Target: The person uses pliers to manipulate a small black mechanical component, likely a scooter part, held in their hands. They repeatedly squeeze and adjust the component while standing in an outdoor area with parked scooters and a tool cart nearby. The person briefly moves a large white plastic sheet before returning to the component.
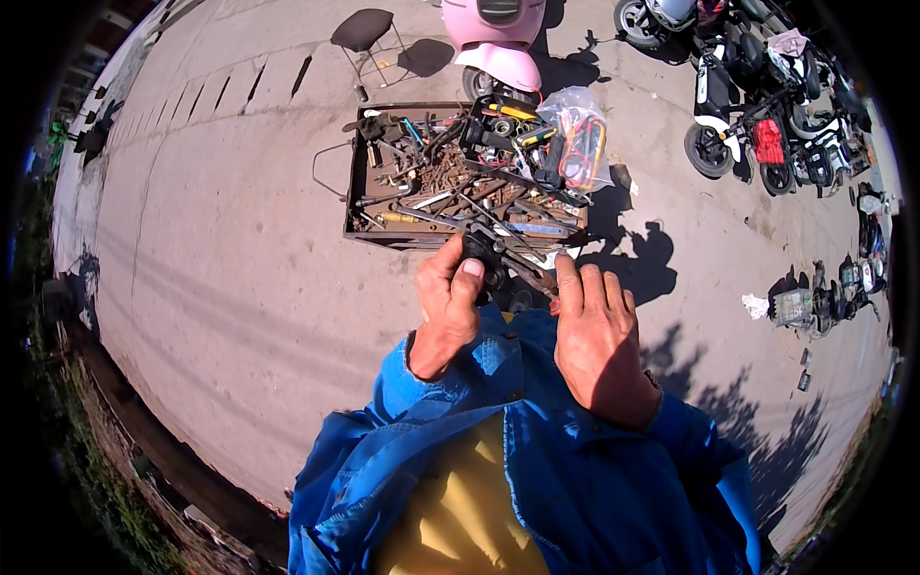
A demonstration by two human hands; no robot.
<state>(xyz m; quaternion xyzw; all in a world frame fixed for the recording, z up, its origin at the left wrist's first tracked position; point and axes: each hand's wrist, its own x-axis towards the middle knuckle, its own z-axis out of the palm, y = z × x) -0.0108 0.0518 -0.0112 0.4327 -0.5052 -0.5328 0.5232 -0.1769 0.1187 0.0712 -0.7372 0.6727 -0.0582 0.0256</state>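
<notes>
Pinched between the thumb and fingers of my left hand [450, 299] is a small black mechanical part [485, 257] with rounded sections. My right hand [602, 335] is closed, back of the hand up, on pliers [527, 270] with reddish grips. Their metal end reaches left to the black part and appears to touch it; the exact contact is too small to make out. The right palm and thumb are hidden. Just beyond both hands lies an open metal toolbox [356, 182] full of loose wrenches, screwdrivers and small hardware.
Over the toolbox's right side sits a black tray [470, 144] of tools, beside a clear plastic bag [580, 134]. A pink scooter [494, 48] and a dark stool [362, 31] stand behind. Parked scooters [714, 105] line the right, with loose parts [805, 307] on the pavement.
</notes>
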